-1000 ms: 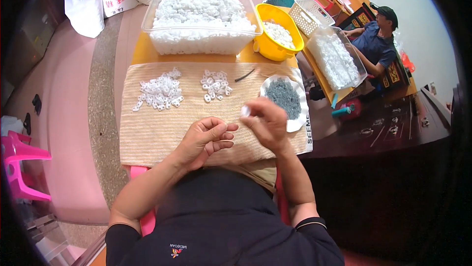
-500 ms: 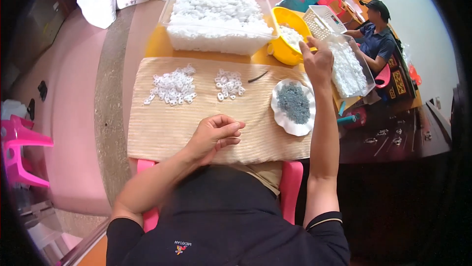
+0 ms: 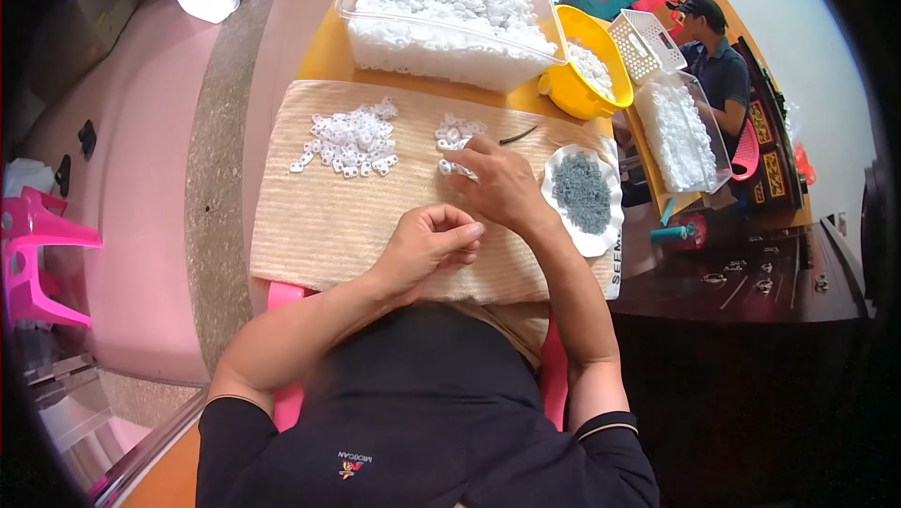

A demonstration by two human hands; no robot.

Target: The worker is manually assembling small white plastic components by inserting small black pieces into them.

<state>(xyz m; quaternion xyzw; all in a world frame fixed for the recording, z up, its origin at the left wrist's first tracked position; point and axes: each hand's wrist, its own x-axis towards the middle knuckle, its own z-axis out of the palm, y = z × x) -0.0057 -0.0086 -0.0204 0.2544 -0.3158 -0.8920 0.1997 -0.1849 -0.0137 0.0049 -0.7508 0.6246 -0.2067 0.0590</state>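
Over the small pile of white plastic pieces [image 3: 458,130] on the striped cloth [image 3: 319,226], my right hand [image 3: 502,184] reaches down, thumb and forefinger apart, with a few pieces showing between them. Nearer to me, my left hand [image 3: 427,250] is closed in a pinch; anything between its fingertips is too small to make out. A larger pile of the same white pieces [image 3: 352,140] lies to the left. Right of my right hand sits a white scalloped dish [image 3: 610,226] holding small grey-green parts [image 3: 582,193]. A short dark strip [image 3: 518,135] lies behind my right hand.
A big clear bin [image 3: 450,46] full of white pieces stands at the back, beside a yellow bowl [image 3: 563,95]. Farther right are a white basket [image 3: 648,48] and another filled clear box [image 3: 680,132]. A person [image 3: 723,76] sits beyond. A pink stool [image 3: 47,245] stands left.
My right hand has come back from the yellow bowl, moving left and nearer, to the small white pile. My left hand stays pinched. The whole view has shifted slightly.
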